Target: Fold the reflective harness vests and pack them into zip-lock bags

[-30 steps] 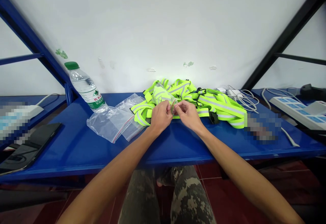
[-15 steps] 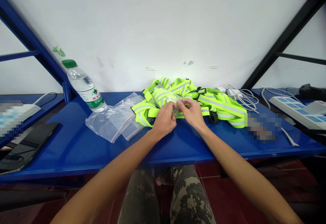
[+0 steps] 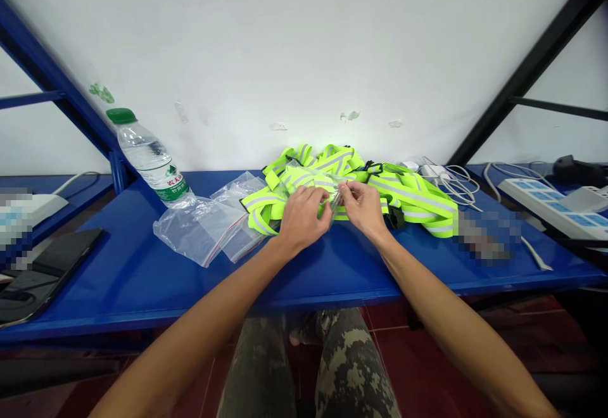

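Currently, the left hand (image 3: 304, 218) and right hand (image 3: 363, 209) pinch the end of a clear plastic bag (image 3: 336, 201); its long axis runs leftward over a lime reflective vest (image 3: 304, 180), the right hand nearer the pinch.

Both forearms angle inward, the left forearm (image 3: 209, 307) rising from seven o'clock and the right forearm (image 3: 441, 294) from five o'clock. The left hand (image 3: 304, 218) and right hand (image 3: 363, 209) nearly meet at twelve o'clock, wrists bent, right fingertips (image 3: 346, 189) pinched together.
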The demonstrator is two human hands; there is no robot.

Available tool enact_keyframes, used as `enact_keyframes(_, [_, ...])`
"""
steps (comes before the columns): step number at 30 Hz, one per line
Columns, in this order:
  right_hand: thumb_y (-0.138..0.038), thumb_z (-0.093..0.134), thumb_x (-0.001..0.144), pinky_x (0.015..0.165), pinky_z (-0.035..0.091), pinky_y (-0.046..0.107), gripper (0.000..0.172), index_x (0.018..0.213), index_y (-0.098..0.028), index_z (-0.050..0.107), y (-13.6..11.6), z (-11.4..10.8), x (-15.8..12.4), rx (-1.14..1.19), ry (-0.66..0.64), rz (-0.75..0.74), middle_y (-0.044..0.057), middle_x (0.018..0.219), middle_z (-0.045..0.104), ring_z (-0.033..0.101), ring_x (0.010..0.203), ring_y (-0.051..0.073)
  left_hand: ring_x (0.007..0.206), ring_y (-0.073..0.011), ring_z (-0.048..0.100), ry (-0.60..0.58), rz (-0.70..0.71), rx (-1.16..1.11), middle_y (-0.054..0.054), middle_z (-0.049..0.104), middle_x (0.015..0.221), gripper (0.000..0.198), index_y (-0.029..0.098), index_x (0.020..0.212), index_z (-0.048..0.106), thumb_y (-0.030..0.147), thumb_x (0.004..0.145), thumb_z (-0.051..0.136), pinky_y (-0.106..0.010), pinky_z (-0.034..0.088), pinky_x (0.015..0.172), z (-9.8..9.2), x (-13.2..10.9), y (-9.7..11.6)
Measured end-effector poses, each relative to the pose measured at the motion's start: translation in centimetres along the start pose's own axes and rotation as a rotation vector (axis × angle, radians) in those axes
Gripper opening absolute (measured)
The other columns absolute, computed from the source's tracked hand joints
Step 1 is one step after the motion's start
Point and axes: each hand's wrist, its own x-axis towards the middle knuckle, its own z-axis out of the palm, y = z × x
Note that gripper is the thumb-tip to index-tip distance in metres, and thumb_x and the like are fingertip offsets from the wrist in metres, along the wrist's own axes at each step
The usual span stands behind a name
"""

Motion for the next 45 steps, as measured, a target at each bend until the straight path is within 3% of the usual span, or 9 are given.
enact_keyframes(3, [-0.055, 0.055, 0.089, 0.057, 0.049, 0.028, 0.044, 0.069, -0.017, 0.062, -0.1, -0.1, 0.0, 0.017, -0.013, -0.008, 0.004, 0.065, 0.062, 0.057, 0.060, 0.016, 0.114, -0.0262, 0.056, 0.012, 0.069, -0.070, -0.010, 0.067, 0.115, 0.021, 0.017, 0.111, 0.058, 0.020, 0.092, 0.047, -0.043, 0.042, 0.103, -0.5, 2.6, -1.0])
enact_keyframes(5, [-0.057, 0.057, 0.087, 0.056, 0.049, 0.028, 0.042, 0.076, -0.017, 0.065, 0.0, -0.1, 0.0, 0.036, -0.002, 0.001, 0.004, 0.070, 0.065, 0.058, 0.058, 0.016, 0.127, -0.0260, 0.051, -0.087, 0.099, -0.168, -0.010, 0.064, 0.126, 0.036, 0.018, 0.127, 0.050, 0.016, 0.091, 0.048, -0.049, 0.032, 0.114, -0.4, 4.5, -1.7])
enact_keyframes(9, [-0.056, 0.061, 0.085, 0.051, 0.049, 0.028, 0.039, 0.089, -0.018, 0.066, 0.2, -0.1, -0.1, 0.051, 0.055, 0.050, 0.005, 0.082, 0.069, 0.055, 0.049, 0.013, 0.112, -0.0230, 0.062, -0.279, 0.071, -0.260, -0.008, 0.068, 0.115, 0.038, 0.018, 0.132, 0.043, 0.017, 0.094, 0.044, -0.054, 0.028, 0.116, 0.6, 6.1, -2.6])
enact_keyframes(14, [-0.055, 0.056, 0.089, 0.056, 0.052, 0.030, 0.041, 0.093, -0.017, 0.068, 0.1, -0.2, -0.2, -0.036, 0.047, 0.009, 0.007, 0.087, 0.071, 0.059, 0.053, 0.015, 0.106, -0.0216, 0.064, -0.172, 0.104, -0.146, -0.006, 0.069, 0.109, 0.024, 0.020, 0.118, 0.052, 0.020, 0.097, 0.040, -0.048, 0.029, 0.117, 1.4, 5.0, -2.4])
enact_keyframes(24, [-0.046, 0.049, 0.094, 0.057, 0.048, 0.027, 0.032, 0.092, -0.018, 0.065, -0.9, -0.5, -0.5, -0.190, 0.093, -0.099, 0.007, 0.081, 0.071, 0.064, 0.062, 0.018, 0.106, -0.0237, 0.061, -0.058, 0.197, 0.064, -0.009, 0.070, 0.113, 0.027, 0.016, 0.118, 0.057, 0.020, 0.098, 0.039, -0.045, 0.032, 0.115, 1.5, 4.3, -1.2])
enact_keyframes(28, [-0.046, 0.052, 0.094, 0.062, 0.051, 0.028, 0.032, 0.093, -0.017, 0.066, -1.3, -0.6, -0.6, -0.134, 0.145, -0.114, 0.008, 0.084, 0.072, 0.066, 0.070, 0.019, 0.104, -0.0227, 0.061, 0.009, 0.169, 0.059, -0.008, 0.070, 0.112, 0.026, 0.017, 0.117, 0.058, 0.021, 0.099, 0.039, -0.043, 0.033, 0.113, 1.1, 4.3, -0.5])
enact_keyframes(31, [-0.044, 0.057, 0.091, 0.062, 0.052, 0.027, 0.029, 0.093, -0.017, 0.067, -1.6, -0.7, -0.7, -0.067, 0.098, -0.110, 0.008, 0.087, 0.071, 0.067, 0.076, 0.019, 0.104, -0.0230, 0.060, 0.060, 0.113, 0.057, -0.009, 0.070, 0.111, 0.029, 0.016, 0.120, 0.058, 0.021, 0.100, 0.037, -0.042, 0.035, 0.110, 0.7, 4.2, -0.4])
enact_keyframes(36, [-0.039, 0.055, 0.092, 0.066, 0.054, 0.029, 0.025, 0.084, -0.018, 0.066, -1.2, -0.6, -0.6, -0.083, -0.011, -0.183, 0.007, 0.084, 0.066, 0.063, 0.076, 0.018, 0.105, -0.0248, 0.059, 0.014, 0.043, 0.044, -0.011, 0.068, 0.111, 0.032, 0.014, 0.126, 0.053, 0.021, 0.099, 0.038, -0.038, 0.044, 0.092, 0.1, 4.0, -0.6])
enact_keyframes(45, [-0.040, 0.051, 0.094, 0.068, 0.054, 0.029, 0.024, 0.087, -0.020, 0.062, -1.1, -0.6, -0.5, -0.117, -0.029, -0.227, 0.007, 0.087, 0.063, 0.062, 0.079, 0.018, 0.096, -0.0200, 0.060, 0.047, 0.024, -0.176, -0.006, 0.068, 0.109, 0.033, 0.020, 0.132, 0.042, 0.024, 0.099, 0.040, -0.034, 0.046, 0.089, 0.1, 4.4, -0.6])
